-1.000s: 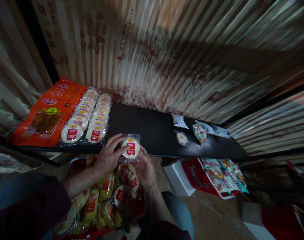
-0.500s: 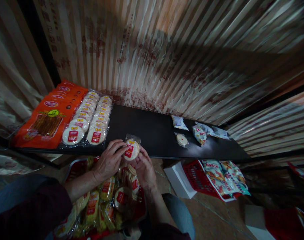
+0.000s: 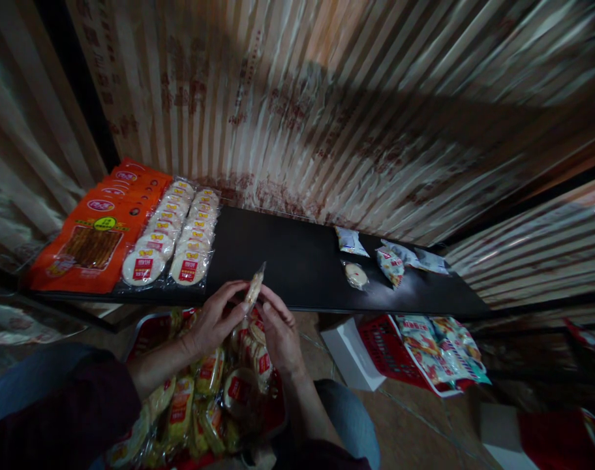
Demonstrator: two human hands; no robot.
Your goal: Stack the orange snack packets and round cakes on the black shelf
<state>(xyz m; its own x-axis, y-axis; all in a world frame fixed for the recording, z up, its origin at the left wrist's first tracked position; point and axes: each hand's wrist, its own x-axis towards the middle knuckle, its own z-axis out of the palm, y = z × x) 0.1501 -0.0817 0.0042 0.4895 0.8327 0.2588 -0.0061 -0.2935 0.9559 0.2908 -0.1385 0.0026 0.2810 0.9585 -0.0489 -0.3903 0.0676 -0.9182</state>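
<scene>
A clear-wrapped rice cracker packet is held edge-on at the front edge of the black shelf. My left hand pinches it from the left, thumb toward me. On the other side, the fingers of my right hand close on its lower right edge. Beneath both hands sits a red basket full of wrapped crackers, some in yellow packs. Two overlapping rows of the same round crackers, a left row and a right row, lie on the shelf to the left.
Orange snack bags overlap at the shelf's left end. Toward the right lie several small white packets and a round wrapped cracker. Below stand a white box and a red basket of snack bags. Pleated curtain hangs behind.
The cracker packet has turned from showing its red-labelled face to standing edge-on. Both hands have shifted slightly with it, staying near the shelf's front edge.
</scene>
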